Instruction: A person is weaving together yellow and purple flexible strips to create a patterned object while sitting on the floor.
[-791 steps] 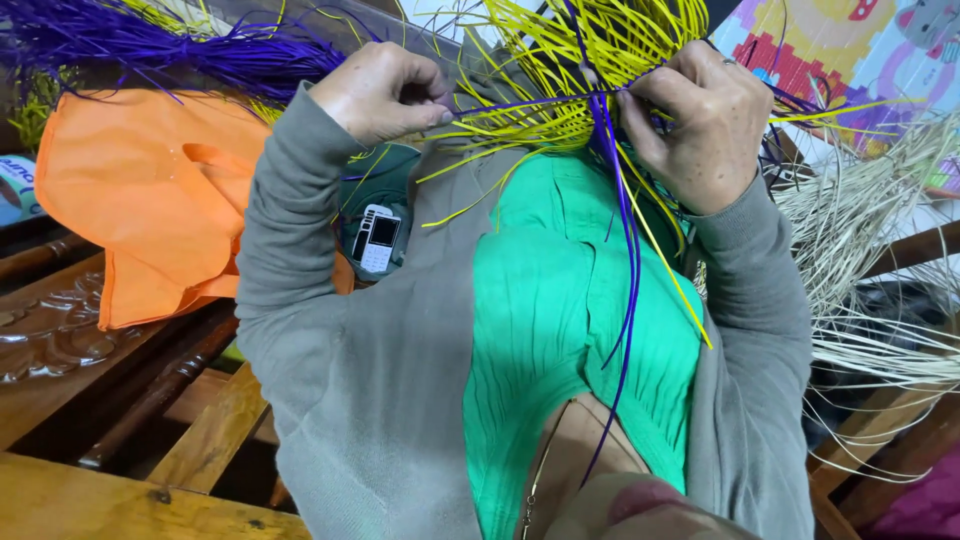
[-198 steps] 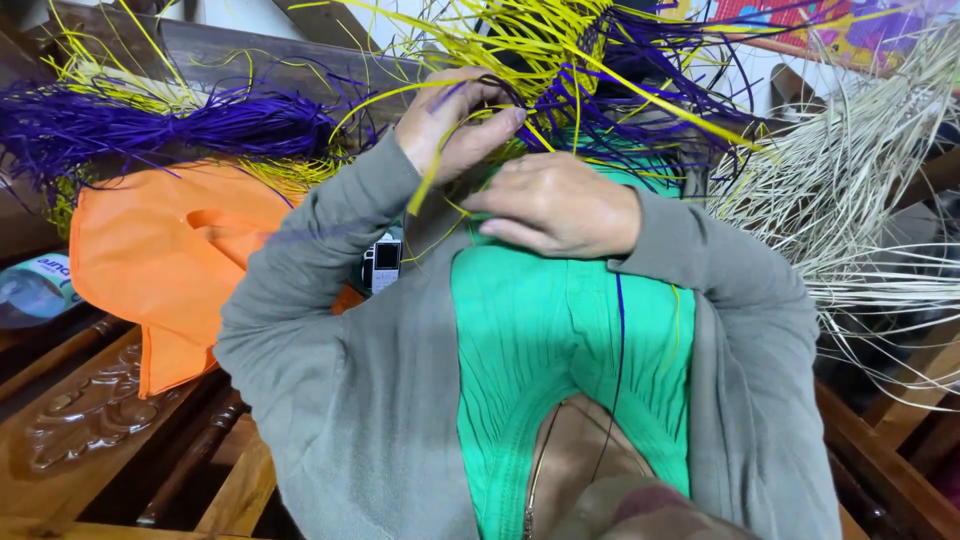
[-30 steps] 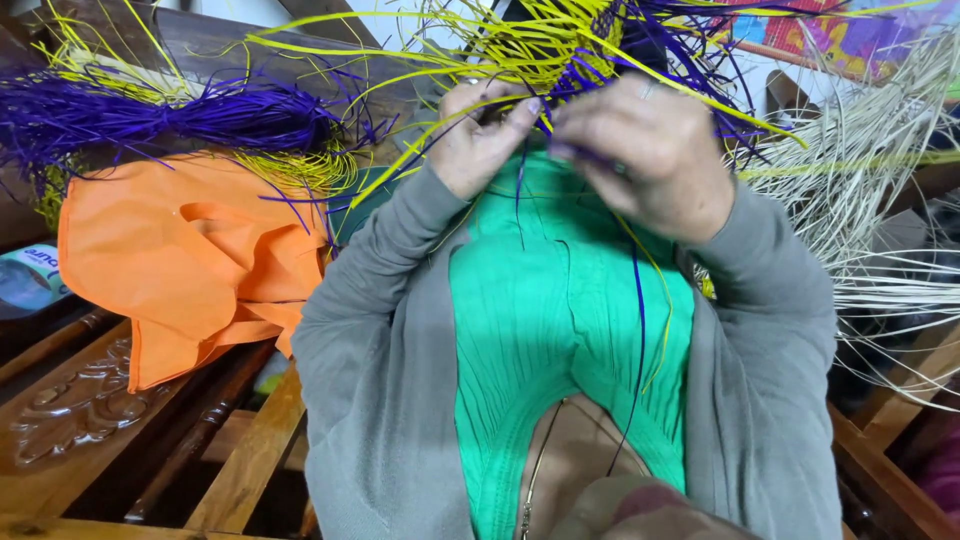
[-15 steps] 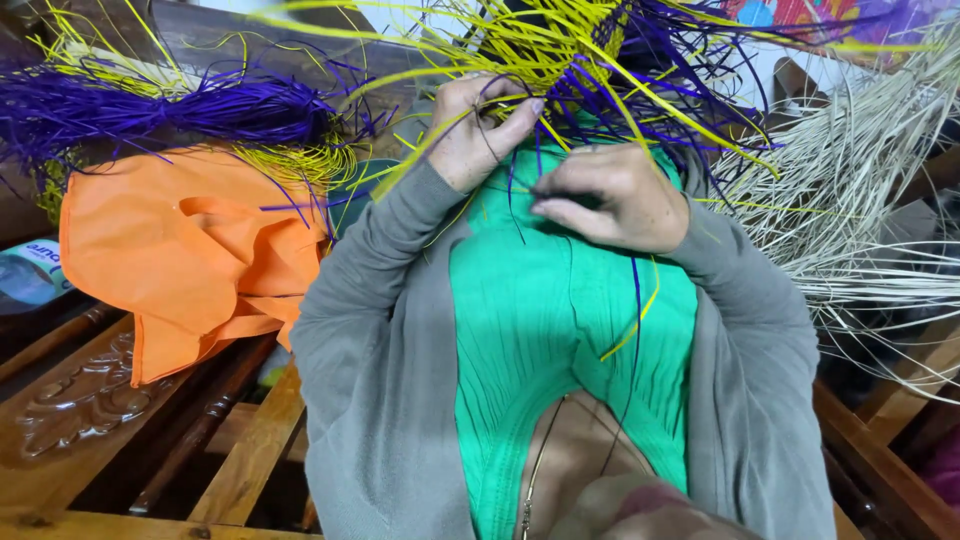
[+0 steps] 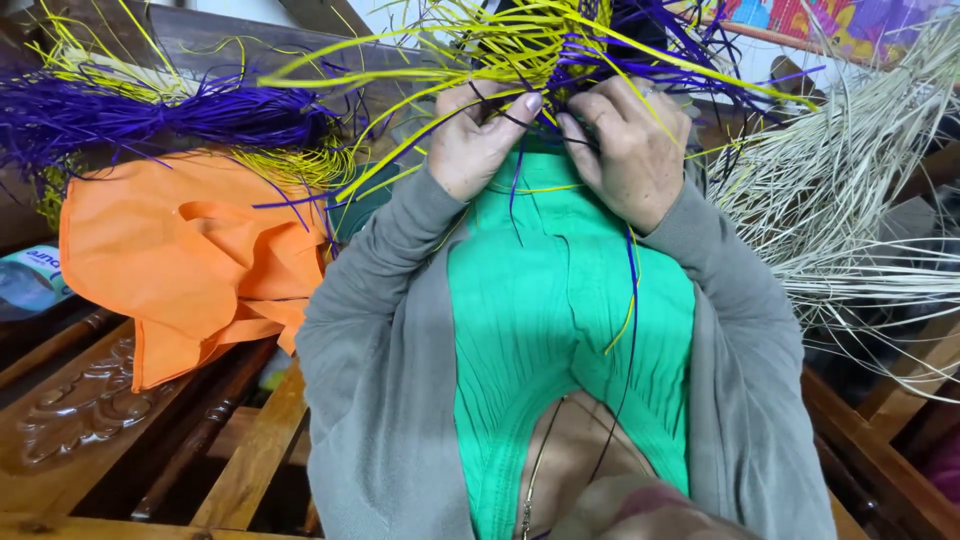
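A woven piece of yellow and purple strips (image 5: 540,40) sits at the top centre, just above my chest. My left hand (image 5: 480,140) pinches a yellow strip at its lower edge. Close beside it, my right hand (image 5: 625,150) grips purple and yellow strips, and loose strip ends (image 5: 630,300) hang down from it over my green top. Both hands nearly touch at the fingertips. The top of the woven piece is cut off by the frame.
A bundle of purple strips (image 5: 150,115) with some yellow ones lies at upper left on an orange cloth bag (image 5: 190,260). Pale natural straw (image 5: 860,200) fans out at right. Carved wooden furniture (image 5: 90,410) lies below, and a blue packet (image 5: 30,280) at far left.
My right hand has risen from my chest back up to the woven piece, next to my left hand. My left hand has stayed at the weave's lower edge.
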